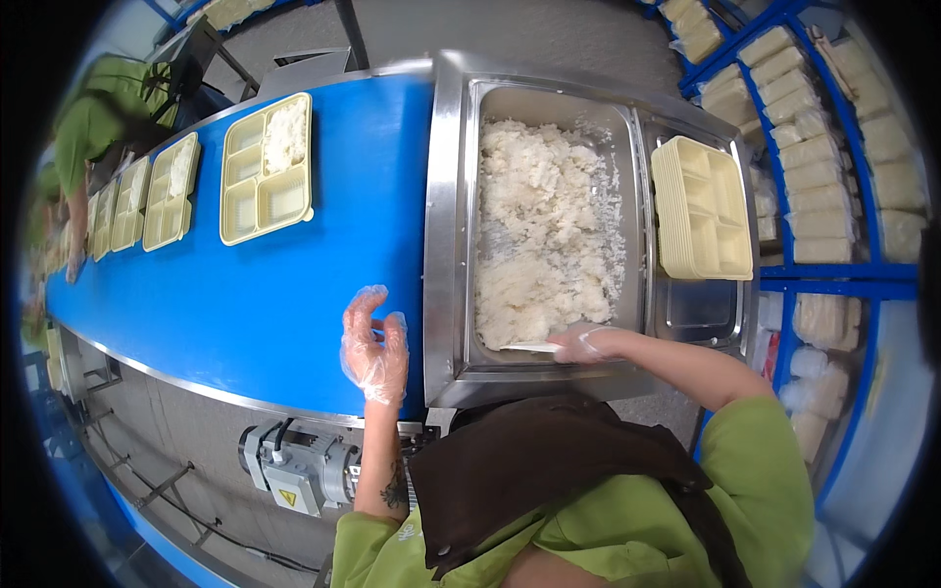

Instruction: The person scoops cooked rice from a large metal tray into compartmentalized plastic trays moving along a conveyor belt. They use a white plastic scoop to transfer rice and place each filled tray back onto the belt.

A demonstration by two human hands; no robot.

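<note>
My left hand (pixel 375 349), in a clear plastic glove, is raised over the near right part of the blue conveyor belt (pixel 294 309), fingers curled apart and holding nothing. My right hand (pixel 588 343), gloved too, grips a white flat utensil (pixel 531 347) at the near end of a steel pan; its blade lies against the cooked white rice (pixel 537 228). The compartment tray (pixel 285 195) nearest to me on the belt has rice in its far right compartment. Right of the rice, a stack of pale yellow compartment trays (pixel 706 209) stands over a second steel pan (pixel 698 312).
More trays (pixel 170 191), some with rice visible, line the belt to the left. A co-worker (pixel 110 117) in green leans over its far left end. Blue shelves (pixel 831 275) with bagged trays stand at the right. An electric motor (pixel 301 459) sits below the belt's near edge.
</note>
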